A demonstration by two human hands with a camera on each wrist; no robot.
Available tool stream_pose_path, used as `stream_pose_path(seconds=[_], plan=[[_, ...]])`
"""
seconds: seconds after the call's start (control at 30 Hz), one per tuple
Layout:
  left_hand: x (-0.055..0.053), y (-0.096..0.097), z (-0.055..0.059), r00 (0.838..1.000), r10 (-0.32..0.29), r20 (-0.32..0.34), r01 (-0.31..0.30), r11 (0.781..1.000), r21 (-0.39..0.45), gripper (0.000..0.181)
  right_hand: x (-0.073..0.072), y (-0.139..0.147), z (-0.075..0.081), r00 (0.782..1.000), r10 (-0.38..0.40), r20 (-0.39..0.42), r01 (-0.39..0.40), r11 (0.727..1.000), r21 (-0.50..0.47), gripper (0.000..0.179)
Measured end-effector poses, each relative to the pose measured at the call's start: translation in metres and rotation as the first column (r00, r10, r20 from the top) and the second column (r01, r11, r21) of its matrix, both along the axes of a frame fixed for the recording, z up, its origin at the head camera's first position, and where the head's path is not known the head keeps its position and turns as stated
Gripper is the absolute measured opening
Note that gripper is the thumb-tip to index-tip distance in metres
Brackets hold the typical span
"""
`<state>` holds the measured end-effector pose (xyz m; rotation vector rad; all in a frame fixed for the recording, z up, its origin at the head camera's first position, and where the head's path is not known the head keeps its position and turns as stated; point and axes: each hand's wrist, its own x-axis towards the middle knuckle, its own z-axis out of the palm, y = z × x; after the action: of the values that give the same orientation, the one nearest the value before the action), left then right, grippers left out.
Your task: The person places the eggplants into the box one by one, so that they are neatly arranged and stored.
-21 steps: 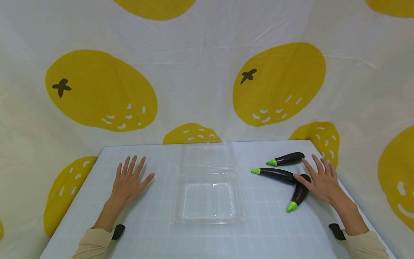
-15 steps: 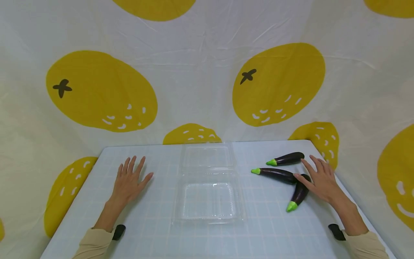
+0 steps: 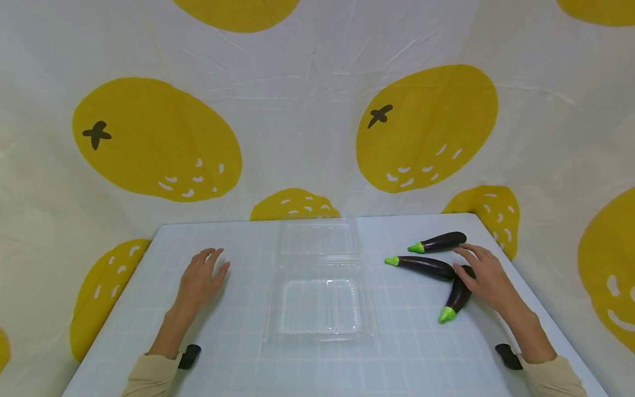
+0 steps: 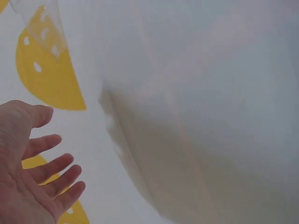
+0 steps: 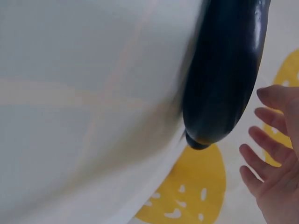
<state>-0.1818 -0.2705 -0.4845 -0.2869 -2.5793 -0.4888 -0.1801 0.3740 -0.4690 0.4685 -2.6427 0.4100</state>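
Three dark purple eggplants with bright green stem ends lie on the right part of the table: a far eggplant (image 3: 441, 241), a middle eggplant (image 3: 426, 267) and a near eggplant (image 3: 456, 298) angled toward me. My right hand (image 3: 488, 278) hovers at their right ends with loosely bent fingers and grips nothing; its thumb overlaps the near eggplant in the head view. In the right wrist view a large eggplant (image 5: 224, 70) shows beside the hand (image 5: 280, 154). On the left, my left hand (image 3: 195, 284) hangs over the table, fingers relaxed and holding nothing.
A clear plastic clamshell container (image 3: 321, 337) stands opened at the table's middle, its lid (image 3: 317, 225) folded back toward the wall. Behind the table (image 3: 233, 375) hangs a white cloth (image 3: 297, 110) printed with yellow fruit shapes.
The fingers of both hands have bent from a spread pose into a looser curl. My right hand has shifted slightly left. The eggplants and container have stayed in place.
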Motion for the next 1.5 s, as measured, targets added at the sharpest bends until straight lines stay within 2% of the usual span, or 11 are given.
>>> stream_pose_path(seconds=[0.13,0.2,0.53,0.7,0.8,1.1,1.27,1.4,1.5], plan=[[0.002,0.009,0.005,0.990,0.008,0.138,-0.024,0.994,0.108,0.040,0.002,-0.008,0.003,1.000,0.016,0.006,-0.016,0.999,-0.030,0.040],[0.002,0.014,0.007,0.983,-0.002,0.184,-0.026,0.989,0.146,0.040,0.002,-0.012,0.004,1.000,0.017,0.021,-0.016,0.999,-0.047,0.040],[0.002,0.035,0.009,0.963,-0.042,0.267,-0.024,0.971,0.240,0.042,0.004,-0.027,0.005,0.996,0.051,0.077,-0.040,0.990,-0.137,0.040],[0.004,0.043,0.012,0.966,-0.058,0.250,-0.016,0.958,0.285,0.040,0.002,-0.036,0.005,0.989,0.081,0.120,-0.058,0.980,-0.188,0.041],[0.005,0.048,0.014,0.972,-0.083,0.220,0.011,0.950,0.312,0.038,0.001,-0.041,0.006,0.986,0.086,0.144,-0.055,0.976,-0.210,0.041],[0.008,0.063,0.016,0.979,-0.135,0.153,0.067,0.921,0.383,0.036,0.000,-0.053,0.007,0.978,0.105,0.182,-0.062,0.972,-0.225,0.044],[0.009,0.069,0.018,0.979,-0.171,0.111,0.106,0.893,0.437,0.034,0.001,-0.061,0.009,0.973,0.118,0.198,-0.068,0.969,-0.239,0.045],[0.011,0.075,0.018,0.975,-0.190,0.116,0.114,0.872,0.476,0.034,0.001,-0.067,0.009,0.973,0.116,0.202,-0.067,0.970,-0.235,0.045],[0.012,0.080,0.018,0.971,-0.192,0.144,0.096,0.860,0.502,0.036,0.000,-0.072,0.009,0.971,0.110,0.213,-0.060,0.971,-0.230,0.045]])
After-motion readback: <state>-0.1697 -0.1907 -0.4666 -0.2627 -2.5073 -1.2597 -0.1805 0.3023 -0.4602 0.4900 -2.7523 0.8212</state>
